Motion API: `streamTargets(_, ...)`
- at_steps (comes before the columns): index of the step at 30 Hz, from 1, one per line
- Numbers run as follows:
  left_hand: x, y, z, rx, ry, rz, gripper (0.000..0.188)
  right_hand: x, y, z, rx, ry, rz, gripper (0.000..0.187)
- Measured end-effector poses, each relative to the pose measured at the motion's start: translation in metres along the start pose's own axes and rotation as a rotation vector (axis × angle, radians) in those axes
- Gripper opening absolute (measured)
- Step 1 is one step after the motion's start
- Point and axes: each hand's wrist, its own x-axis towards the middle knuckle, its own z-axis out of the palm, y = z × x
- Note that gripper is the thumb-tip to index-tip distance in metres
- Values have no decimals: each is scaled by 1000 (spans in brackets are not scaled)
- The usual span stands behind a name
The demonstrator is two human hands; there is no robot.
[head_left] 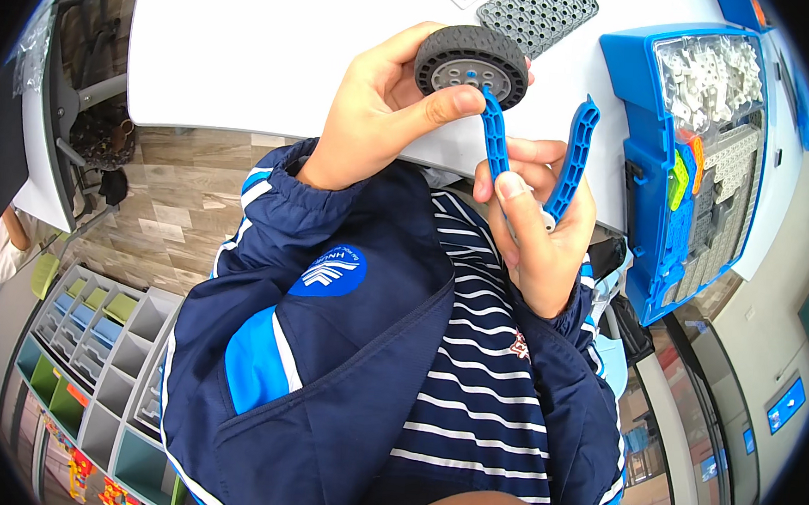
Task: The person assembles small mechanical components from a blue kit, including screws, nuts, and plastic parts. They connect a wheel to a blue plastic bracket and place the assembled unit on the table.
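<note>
My left hand grips a black toy wheel with a grey hub, its thumb lying across the hub's lower left. In my right hand is a blue fork-shaped plastic piece with two long curved arms, pinched near its base by thumb and fingers. The tip of its left arm touches the wheel's hub beside my left thumb. A small light-coloured part shows at the fork's base, partly hidden by my right hand. Both hands are above the near edge of the white table.
A dark grey perforated plate lies on the table beyond the wheel. To the right stands an open blue case with a bag of white parts and grey, green and orange pieces. Storage shelves are at the lower left.
</note>
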Motion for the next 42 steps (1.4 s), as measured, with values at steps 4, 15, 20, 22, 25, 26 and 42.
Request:
streamTargets(4,0,-1,-1,-59,-21,-29,40,0,1,-1,-48,-23,-45,26)
streamTargets(15,-2,-1,-4,-13,-75,-2,40,6,4,3,-141,-54,-128,29)
streamTargets(20,-1,-2,-4,110,-89,25,55,7,3,2,-142,-59,-126,29)
streamTargets(22,-1,-3,-4,114,-86,34,54,8,3,2,-141,-64,-123,29)
streamTargets(25,-2,-2,-5,131,-79,34,54,7,3,3,-138,-62,-107,28)
streamTargets(26,-2,-2,-5,139,-80,35,54,7,3,3,-139,-63,-105,28)
streamTargets(42,-3,0,-3,66,-111,116,34,0,-5,4,117,-54,80,27)
